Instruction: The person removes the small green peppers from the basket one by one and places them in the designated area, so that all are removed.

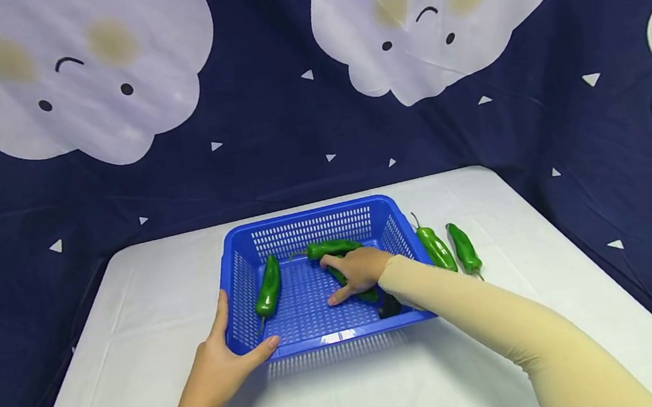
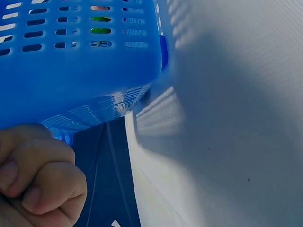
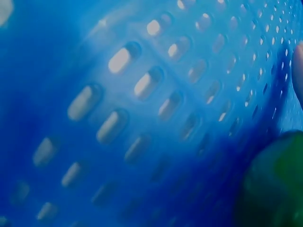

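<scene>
The right hand (image 1: 361,270), at frame centre, spreads thumb and forefinger over a pepper (image 1: 368,295) in the basket (image 1: 304,304); its other fingers are hidden. The left hand (image 1: 224,365), lower left, grips the basket's corner. Inside, a second pepper (image 1: 268,289) lies left, a third (image 1: 336,248) above; two outer peppers (image 1: 435,249) lie right, on the worktop (image 1: 145,321).

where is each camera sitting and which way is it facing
Head: worn on the head, looking forward and down at the blue perforated plastic basket on the white table; left hand, right hand and cream sleeve show.
Left wrist: on the left wrist, looking at the basket's outer walls; curled fingers show.
Right wrist: on the right wrist, looking closely at the basket's slotted wall; a sliver of skin shows.
Head and left wrist share the left hand and basket.
</scene>
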### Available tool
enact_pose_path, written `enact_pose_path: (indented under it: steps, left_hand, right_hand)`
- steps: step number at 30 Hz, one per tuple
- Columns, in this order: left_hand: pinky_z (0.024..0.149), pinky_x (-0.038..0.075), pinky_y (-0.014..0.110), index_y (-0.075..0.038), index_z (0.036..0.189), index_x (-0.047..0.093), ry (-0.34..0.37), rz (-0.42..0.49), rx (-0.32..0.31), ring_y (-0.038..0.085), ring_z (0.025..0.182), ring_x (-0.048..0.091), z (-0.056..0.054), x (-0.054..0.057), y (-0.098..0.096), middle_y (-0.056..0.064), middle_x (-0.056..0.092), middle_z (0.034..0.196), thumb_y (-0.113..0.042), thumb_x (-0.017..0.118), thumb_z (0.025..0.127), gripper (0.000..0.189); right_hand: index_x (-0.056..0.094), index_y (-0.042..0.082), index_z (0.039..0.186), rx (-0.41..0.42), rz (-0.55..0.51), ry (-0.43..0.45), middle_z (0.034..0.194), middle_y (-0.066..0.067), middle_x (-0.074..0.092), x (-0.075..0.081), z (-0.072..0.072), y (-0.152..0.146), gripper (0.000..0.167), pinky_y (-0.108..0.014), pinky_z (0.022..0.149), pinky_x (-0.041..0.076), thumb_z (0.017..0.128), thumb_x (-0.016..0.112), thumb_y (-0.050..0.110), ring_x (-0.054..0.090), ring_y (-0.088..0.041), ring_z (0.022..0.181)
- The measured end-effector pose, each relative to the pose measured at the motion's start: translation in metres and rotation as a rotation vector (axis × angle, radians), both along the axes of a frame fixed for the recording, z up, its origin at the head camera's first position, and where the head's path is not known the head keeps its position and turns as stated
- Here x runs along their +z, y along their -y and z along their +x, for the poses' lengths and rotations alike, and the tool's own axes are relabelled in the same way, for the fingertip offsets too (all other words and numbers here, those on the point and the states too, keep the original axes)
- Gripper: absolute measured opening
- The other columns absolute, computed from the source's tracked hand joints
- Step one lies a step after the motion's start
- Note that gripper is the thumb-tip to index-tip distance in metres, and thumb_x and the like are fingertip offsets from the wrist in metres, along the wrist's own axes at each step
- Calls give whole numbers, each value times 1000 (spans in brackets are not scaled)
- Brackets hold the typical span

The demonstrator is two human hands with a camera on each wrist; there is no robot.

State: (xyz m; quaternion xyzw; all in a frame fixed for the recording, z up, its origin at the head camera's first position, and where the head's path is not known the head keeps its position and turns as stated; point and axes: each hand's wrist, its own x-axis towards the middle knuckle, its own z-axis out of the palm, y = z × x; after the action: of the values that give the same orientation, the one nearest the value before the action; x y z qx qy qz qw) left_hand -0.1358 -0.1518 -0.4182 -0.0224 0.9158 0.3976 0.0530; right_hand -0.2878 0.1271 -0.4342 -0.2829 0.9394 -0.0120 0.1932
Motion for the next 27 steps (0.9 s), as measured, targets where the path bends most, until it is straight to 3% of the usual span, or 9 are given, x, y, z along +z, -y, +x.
enact_pose_path:
  steps: [6, 14, 27]
  left_hand:
    - [103, 43, 64, -26, 159, -13, 24, 0, 1, 49, 134, 46, -1, 1, 0, 29, 32, 156, -65, 76, 75, 128]
    - [104, 42, 64, -27, 158, -15, 50, -2, -3, 49, 135, 45, -1, 2, 0, 29, 30, 157, -64, 79, 72, 132]
    - [101, 46, 61, -29, 156, -20, 58, 19, -56, 44, 127, 56, -2, 2, 3, 32, 41, 150, -60, 87, 63, 145]
  right_hand:
    - [38, 36, 140, -20, -27, 53, 94, 0, 62, 3, 0, -2, 83, -37, 82, 51, 74, 67, 76, 59, -16, 85]
    - [36, 37, 141, -35, -27, 81, 105, -1, 63, 7, 2, -1, 86, -39, 89, 51, 72, 71, 73, 59, -15, 92]
    - [35, 40, 140, -72, -37, 115, 110, -2, 62, 6, 2, -2, 85, -39, 90, 50, 71, 74, 71, 58, -17, 94]
